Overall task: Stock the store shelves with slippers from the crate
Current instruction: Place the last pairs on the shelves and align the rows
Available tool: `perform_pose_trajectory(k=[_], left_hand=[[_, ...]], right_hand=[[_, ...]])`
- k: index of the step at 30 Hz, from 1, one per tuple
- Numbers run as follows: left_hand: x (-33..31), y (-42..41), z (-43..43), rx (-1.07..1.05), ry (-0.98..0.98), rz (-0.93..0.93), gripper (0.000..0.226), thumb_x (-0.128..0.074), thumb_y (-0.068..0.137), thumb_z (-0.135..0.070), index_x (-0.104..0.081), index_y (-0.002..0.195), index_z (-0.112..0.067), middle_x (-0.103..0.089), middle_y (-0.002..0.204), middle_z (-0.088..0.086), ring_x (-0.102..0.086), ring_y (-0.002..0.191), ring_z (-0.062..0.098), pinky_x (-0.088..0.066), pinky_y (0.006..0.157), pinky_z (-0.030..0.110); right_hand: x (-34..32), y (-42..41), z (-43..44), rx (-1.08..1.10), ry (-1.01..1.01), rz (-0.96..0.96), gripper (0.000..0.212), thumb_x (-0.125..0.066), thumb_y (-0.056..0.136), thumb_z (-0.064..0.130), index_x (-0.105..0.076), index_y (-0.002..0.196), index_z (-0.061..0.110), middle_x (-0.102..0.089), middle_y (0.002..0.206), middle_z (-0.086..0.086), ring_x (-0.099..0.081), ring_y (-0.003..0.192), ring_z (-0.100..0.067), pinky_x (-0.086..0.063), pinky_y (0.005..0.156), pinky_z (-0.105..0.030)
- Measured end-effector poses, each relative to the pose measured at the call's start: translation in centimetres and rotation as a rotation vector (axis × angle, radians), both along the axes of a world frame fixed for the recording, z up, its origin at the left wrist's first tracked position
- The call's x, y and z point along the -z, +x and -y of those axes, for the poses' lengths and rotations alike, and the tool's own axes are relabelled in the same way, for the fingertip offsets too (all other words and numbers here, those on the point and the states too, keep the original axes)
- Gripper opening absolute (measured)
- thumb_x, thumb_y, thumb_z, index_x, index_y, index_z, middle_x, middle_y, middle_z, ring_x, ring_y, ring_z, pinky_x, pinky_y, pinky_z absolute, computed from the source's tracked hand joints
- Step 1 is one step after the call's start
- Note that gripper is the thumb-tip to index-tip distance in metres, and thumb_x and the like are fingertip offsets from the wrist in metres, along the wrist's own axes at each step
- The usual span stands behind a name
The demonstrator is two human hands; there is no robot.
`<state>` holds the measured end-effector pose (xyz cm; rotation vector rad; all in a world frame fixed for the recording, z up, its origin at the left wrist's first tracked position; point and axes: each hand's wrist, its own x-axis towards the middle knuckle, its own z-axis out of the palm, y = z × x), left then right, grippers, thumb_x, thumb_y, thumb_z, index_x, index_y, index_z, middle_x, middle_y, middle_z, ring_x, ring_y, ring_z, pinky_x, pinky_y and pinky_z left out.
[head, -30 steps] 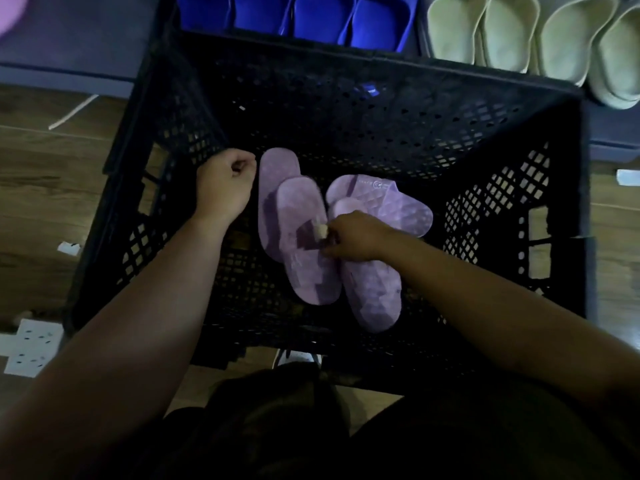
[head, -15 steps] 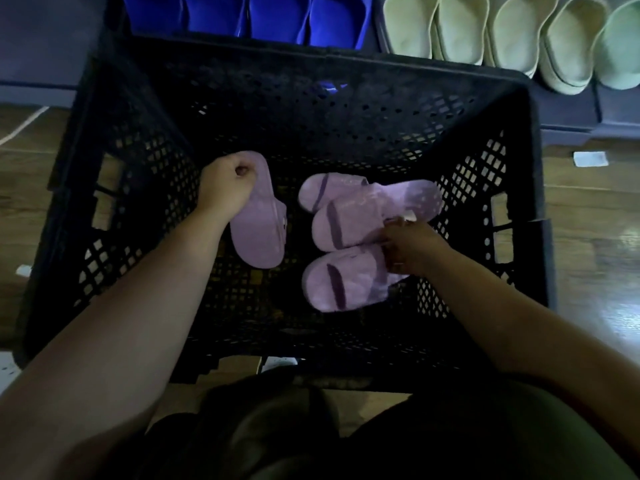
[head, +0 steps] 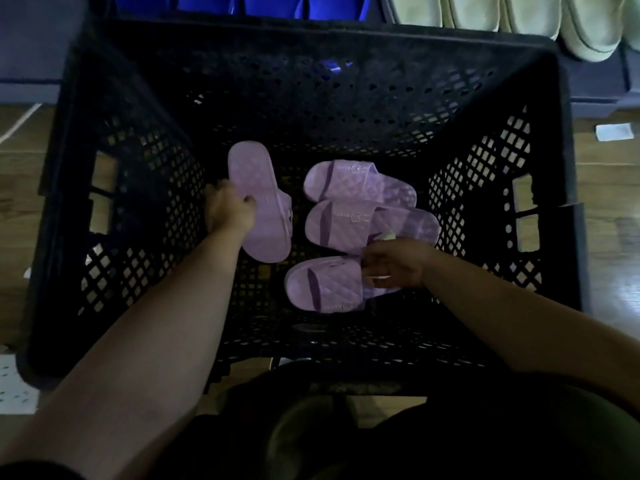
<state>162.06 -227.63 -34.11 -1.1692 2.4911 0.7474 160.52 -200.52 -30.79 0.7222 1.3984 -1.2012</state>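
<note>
Inside the black crate (head: pixel 121 188): four lilac slippers, low near the mesh floor.
Left hand (head: pixel 230 211): curled round a single slipper (head: pixel 266 216), at the left.
Right hand (head: pixel 394 263): pinches the near slipper (head: pixel 322 285), thumb on the middle slipper (head: pixel 370 223).
Far slipper (head: pixel 360 183): just behind the middle one, touching it.
Beyond the crate: blue slippers (head: pixel 242 1) and cream slippers (head: pixel 485 15).

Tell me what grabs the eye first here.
A black crate fills the view. Inside it, the left hand grips one purple slipper left of centre, and the right hand pinches a fan of three more beside it, all pale against the dark floor. Along the top edge sit blue slippers and cream slippers.
</note>
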Motion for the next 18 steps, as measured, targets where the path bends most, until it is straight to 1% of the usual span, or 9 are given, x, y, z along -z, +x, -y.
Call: perform_pose_trajectory(k=[2, 4, 5, 7, 9, 10, 13, 16, 18], left_hand=[[0.4, 0.3, -0.1, -0.157, 0.161, 0.097, 0.056, -0.054, 0.092, -0.035, -0.039, 0.137, -0.005, -0.047, 0.132, 0.019, -0.054, 0.110, 0.035, -0.051, 0.087, 0.040], [1.0, 1.0, -0.1, -0.274, 0.437, 0.058, 0.051, -0.055, 0.093, -0.033, -0.045, 0.134, -0.006, -0.054, 0.127, 0.011, -0.056, 0.106, 0.028, -0.051, 0.087, 0.036], [1.3, 1.3, 0.1, -0.306, 0.527, 0.027, 0.050, -0.058, 0.092, -0.031, -0.046, 0.135, -0.007, -0.055, 0.125, 0.008, -0.056, 0.106, 0.025, -0.050, 0.087, 0.034], [1.5, 1.5, 0.6, -0.315, 0.617, -0.016, 0.057, -0.066, 0.088, -0.027, -0.045, 0.137, -0.008, -0.055, 0.130, 0.008, -0.056, 0.109, 0.023, -0.049, 0.089, 0.032], [1.3, 1.5, 0.9, -0.302, 0.658, -0.031, 0.057, -0.069, 0.085, -0.025, -0.048, 0.136, -0.009, -0.057, 0.129, 0.007, -0.056, 0.105, 0.021, -0.047, 0.086, 0.029], [0.9, 1.4, 1.0, -0.300, 0.658, -0.027, 0.059, -0.070, 0.084, -0.026, -0.047, 0.136, -0.011, -0.056, 0.129, 0.005, -0.054, 0.106, 0.019, -0.045, 0.086, 0.029], [0.3, 1.6, 1.4, -0.316, 0.641, -0.031, 0.080, -0.075, 0.074, -0.036, -0.036, 0.142, -0.017, -0.048, 0.134, -0.003, -0.048, 0.117, 0.020, -0.044, 0.095, 0.037], [-0.7, 1.8, 1.7, -0.294, 0.561, -0.158, 0.073, -0.072, 0.077, -0.030, -0.034, 0.138, -0.017, -0.048, 0.127, -0.002, -0.049, 0.111, 0.018, -0.045, 0.084, 0.033], [-1.4, 1.9, 1.9, -0.281, 0.569, -0.214, 0.068, -0.069, 0.079, -0.028, -0.035, 0.137, -0.017, -0.048, 0.126, -0.002, -0.049, 0.111, 0.017, -0.043, 0.079, 0.029]], right_hand=[[0.1, -0.1, -0.1, -0.054, -0.045, 0.024, 0.013, -0.052, 0.094, 0.012, -0.055, 0.081, 0.012, -0.057, 0.081, -0.006, -0.057, 0.075, -0.019, -0.045, 0.073, -0.032], [0.2, -0.4, -0.4, -0.114, -0.051, 0.017, 0.007, -0.055, 0.092, 0.011, -0.057, 0.085, 0.012, -0.061, 0.084, -0.007, -0.061, 0.079, -0.021, -0.047, 0.073, -0.034], [0.2, -0.7, -0.5, -0.157, -0.018, 0.000, 0.005, -0.059, 0.091, 0.012, -0.057, 0.086, 0.012, -0.062, 0.083, -0.008, -0.062, 0.077, -0.022, -0.048, 0.071, -0.034], [0.1, -1.3, -0.6, -0.237, 0.107, -0.074, 0.013, -0.064, 0.088, 0.022, -0.057, 0.087, 0.011, -0.060, 0.076, -0.009, -0.063, 0.062, -0.020, -0.049, 0.057, -0.026], [0.5, -2.3, -0.8, -0.219, 0.271, -0.244, 0.026, -0.069, 0.083, 0.032, -0.059, 0.086, 0.008, -0.061, 0.069, -0.011, -0.058, 0.046, -0.018, -0.043, 0.043, -0.021], [0.7, -2.9, -1.0, -0.189, 0.361, -0.365, 0.028, -0.070, 0.081, 0.034, -0.062, 0.082, 0.007, -0.062, 0.066, -0.012, -0.057, 0.045, -0.020, -0.043, 0.042, -0.022], [1.1, -4.6, -1.1, -0.142, 0.497, -0.681, 0.027, -0.063, 0.083, 0.032, -0.065, 0.070, 0.010, -0.062, 0.062, -0.011, -0.057, 0.052, -0.023, -0.049, 0.056, -0.032], [1.5, -5.8, -0.5, -0.164, 0.475, -0.833, 0.024, -0.057, 0.084, 0.025, -0.061, 0.064, 0.013, -0.063, 0.066, -0.011, -0.059, 0.064, -0.024, -0.048, 0.064, -0.034], [1.9, -6.4, 0.0, -0.176, 0.460, -0.897, 0.019, -0.058, 0.085, 0.026, -0.063, 0.073, 0.013, -0.066, 0.071, -0.008, -0.061, 0.071, -0.022, -0.047, 0.067, -0.030]])
